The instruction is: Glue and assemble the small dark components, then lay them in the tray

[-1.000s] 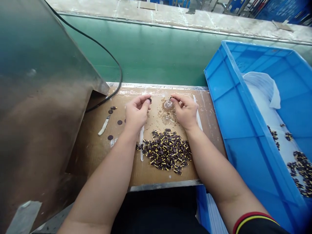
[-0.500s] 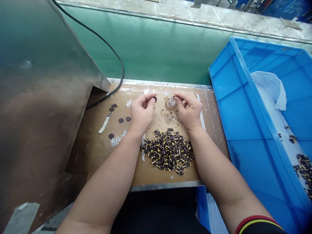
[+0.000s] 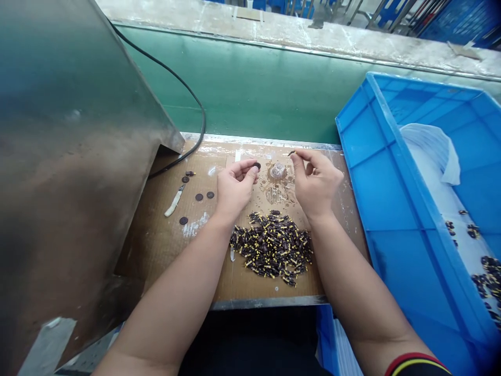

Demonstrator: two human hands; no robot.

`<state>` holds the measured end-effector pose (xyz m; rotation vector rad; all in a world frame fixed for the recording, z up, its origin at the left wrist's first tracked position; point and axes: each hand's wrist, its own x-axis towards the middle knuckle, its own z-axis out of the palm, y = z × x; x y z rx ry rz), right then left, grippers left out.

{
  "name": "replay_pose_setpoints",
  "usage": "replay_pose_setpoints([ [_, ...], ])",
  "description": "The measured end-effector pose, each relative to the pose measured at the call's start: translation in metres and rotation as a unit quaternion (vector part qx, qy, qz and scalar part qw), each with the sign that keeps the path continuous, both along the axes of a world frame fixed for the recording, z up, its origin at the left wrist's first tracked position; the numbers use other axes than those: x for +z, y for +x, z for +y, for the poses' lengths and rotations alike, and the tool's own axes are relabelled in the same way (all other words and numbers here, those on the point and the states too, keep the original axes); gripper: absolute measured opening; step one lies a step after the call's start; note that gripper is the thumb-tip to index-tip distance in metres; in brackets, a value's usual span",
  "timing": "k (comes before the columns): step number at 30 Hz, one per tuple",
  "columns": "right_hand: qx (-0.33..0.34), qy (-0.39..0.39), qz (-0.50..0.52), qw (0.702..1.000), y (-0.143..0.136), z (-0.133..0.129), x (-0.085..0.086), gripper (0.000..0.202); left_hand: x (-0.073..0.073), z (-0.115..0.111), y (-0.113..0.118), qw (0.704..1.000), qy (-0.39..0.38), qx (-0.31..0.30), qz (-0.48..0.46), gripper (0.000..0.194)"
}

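Observation:
Between thumb and fingers, my left hand [image 3: 236,187] pinches a dark round disc [image 3: 257,165]. My right hand [image 3: 316,180] is closed on a small dark part [image 3: 291,153], held up to the right of a small clear cup [image 3: 277,170]. That cup stands on the wet cardboard between my hands, touched by neither. Below them lies a pile of small dark parts with yellow ends [image 3: 274,245]. Several loose dark discs [image 3: 199,197] rest left of my left hand, near a knife with a pale handle [image 3: 174,202].
A large metal housing [image 3: 78,156] fills the left side, with a black cable [image 3: 172,73] curving down beside it. On the right stands a blue crate [image 3: 395,209] holding white foam sheet [image 3: 430,151] and more dark parts. A green wall [image 3: 266,94] rises behind the cardboard-covered bench [image 3: 156,250].
My right hand has moved away from the clear cup to the right, carrying the small dark part. My left hand still holds the disc. The whole view has shifted slightly.

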<state>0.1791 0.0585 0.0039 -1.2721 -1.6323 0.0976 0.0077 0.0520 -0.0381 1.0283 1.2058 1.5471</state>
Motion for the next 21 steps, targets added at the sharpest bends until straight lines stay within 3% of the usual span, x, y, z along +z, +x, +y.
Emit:
replay_pose_setpoints([
  [4, 0.032, -0.042, 0.153, 0.987, -0.004, -0.007, -0.006, 0.015, 0.004, -0.004, 0.004, 0.998, -0.024, -0.012, -0.062, 0.019],
  [8, 0.108, -0.126, 0.278, 0.946, -0.01, -0.017, -0.012, 0.017, 0.012, -0.011, 0.007, 0.996, -0.024, -0.014, -0.09, 0.02],
  [15, 0.22, -0.213, 0.387, 0.87, -0.016, -0.029, -0.007, 0.019, 0.021, -0.022, 0.015, 0.996, -0.009, -0.032, -0.087, 0.022],
  [21, 0.241, -0.222, 0.416, 0.848, -0.016, -0.03, -0.007, 0.018, 0.026, -0.027, 0.018, 0.982, -0.055, -0.059, -0.171, 0.024],
])
